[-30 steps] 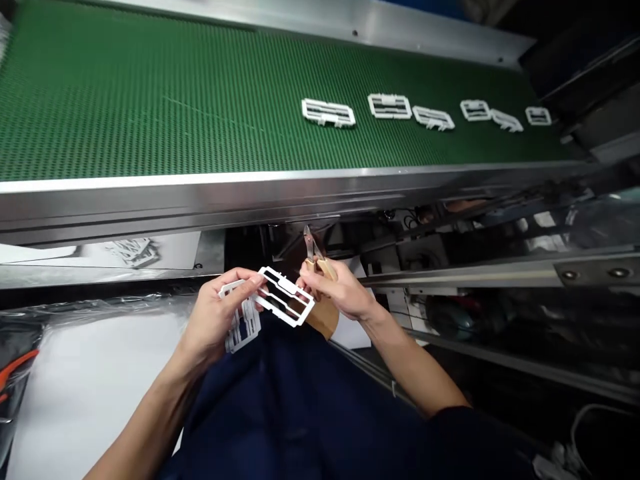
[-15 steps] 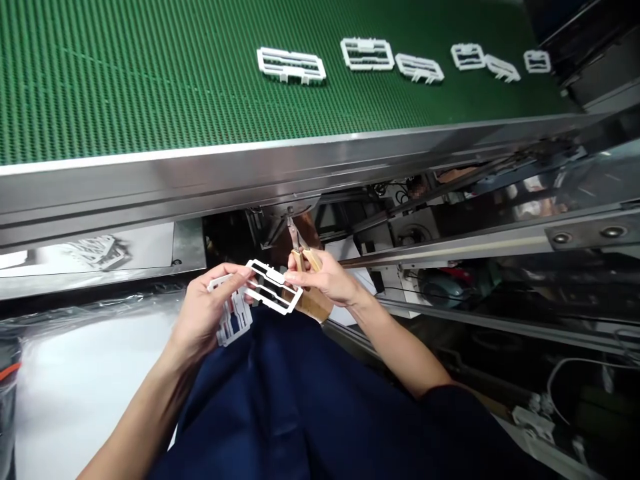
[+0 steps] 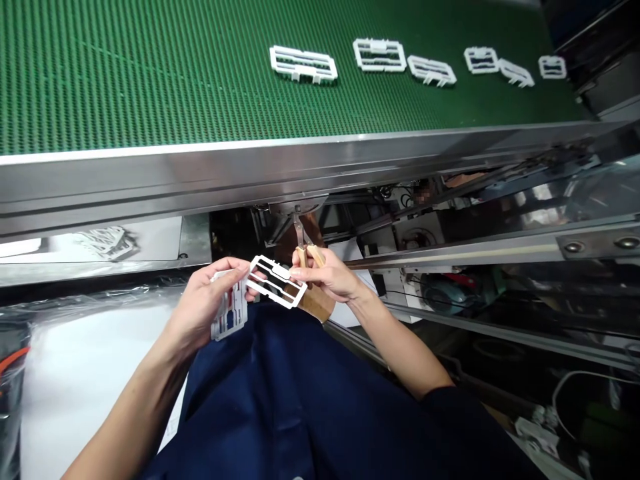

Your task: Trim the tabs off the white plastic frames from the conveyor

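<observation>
**Left hand (image 3: pixel 207 300) and right hand (image 3: pixel 327 277) at a flat slotted white plastic frame (image 3: pixel 281 270), below a stainless steel conveyor rail (image 3: pixel 200 180).**

Left hand closed round a stack of similar white plastic frames (image 3: pixel 229 310), fingers reaching the slotted frame's left end. Right hand curled on wood-handled steel side cutters (image 3: pixel 306 255), its fingers apparently pinching the frame's right end. Cutter tips are hard to make out against dark machinery. Six white plastic pieces (image 3: pixel 379 45) lie on a green perforated conveyor belt (image 3: pixel 150 80), well apart from the hands.

Apparently 6 plastic frames (image 3: pixel 303 63) lie in a row on the conveyor belt (image 3: pixel 150 80).
</observation>
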The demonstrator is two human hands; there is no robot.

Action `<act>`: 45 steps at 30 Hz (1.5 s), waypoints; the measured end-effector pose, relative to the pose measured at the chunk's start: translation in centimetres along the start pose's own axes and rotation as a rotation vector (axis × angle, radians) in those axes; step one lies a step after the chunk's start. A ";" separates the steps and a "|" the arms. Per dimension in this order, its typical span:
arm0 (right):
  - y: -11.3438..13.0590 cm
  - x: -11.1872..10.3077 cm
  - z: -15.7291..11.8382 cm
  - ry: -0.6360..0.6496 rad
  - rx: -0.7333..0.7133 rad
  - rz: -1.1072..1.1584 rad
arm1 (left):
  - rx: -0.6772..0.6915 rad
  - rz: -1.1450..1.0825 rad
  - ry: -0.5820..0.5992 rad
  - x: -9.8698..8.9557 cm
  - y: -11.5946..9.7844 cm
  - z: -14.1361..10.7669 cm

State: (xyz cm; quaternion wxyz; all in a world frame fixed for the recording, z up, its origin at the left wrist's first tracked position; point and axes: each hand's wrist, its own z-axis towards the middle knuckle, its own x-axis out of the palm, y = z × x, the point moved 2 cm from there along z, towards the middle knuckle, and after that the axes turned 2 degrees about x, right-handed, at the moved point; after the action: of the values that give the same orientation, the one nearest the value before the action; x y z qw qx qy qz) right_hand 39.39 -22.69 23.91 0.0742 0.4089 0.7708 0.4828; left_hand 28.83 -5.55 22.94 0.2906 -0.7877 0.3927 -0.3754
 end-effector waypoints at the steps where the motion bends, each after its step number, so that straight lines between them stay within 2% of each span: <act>1: 0.0 0.0 0.0 0.001 0.002 0.000 | -0.004 0.017 0.020 -0.1 -0.1 0.0; 11: -0.1 -0.2 -0.3 -0.017 0.019 -0.020 | -0.024 0.122 0.072 -0.5 -1.0 0.3; 18: -0.6 -0.4 -0.1 -0.007 0.015 -0.046 | 0.174 0.333 0.087 -1.1 -0.5 1.0; 24: -0.7 -0.4 -0.1 -0.008 -0.005 -0.063 | 0.059 0.329 0.165 -1.6 -0.1 0.8; 31: -0.8 -0.5 -0.1 0.043 -0.022 -0.174 | 0.099 0.381 0.218 -1.6 -0.3 1.2; 35: -1.4 -0.6 0.0 0.074 -0.062 -0.274 | 0.124 0.510 0.238 -2.1 -0.4 1.4; 39: -2.3 -0.4 -0.2 0.148 -0.077 -0.253 | 0.165 0.598 0.317 -2.1 -0.8 1.1; 43: -3.9 0.2 -0.2 0.184 -0.060 -0.189 | 0.309 0.549 0.376 -1.6 -0.9 0.6; 45: -5.2 0.7 -0.2 0.199 -0.064 -0.140 | 0.332 0.477 0.406 -1.5 -0.6 0.3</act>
State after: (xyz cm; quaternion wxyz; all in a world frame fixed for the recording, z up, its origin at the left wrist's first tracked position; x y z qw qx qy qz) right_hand 35.92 -23.40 19.98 0.0436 0.3016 0.7853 0.5390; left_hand 28.73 -3.96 22.67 0.4104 -0.5251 0.5490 -0.5044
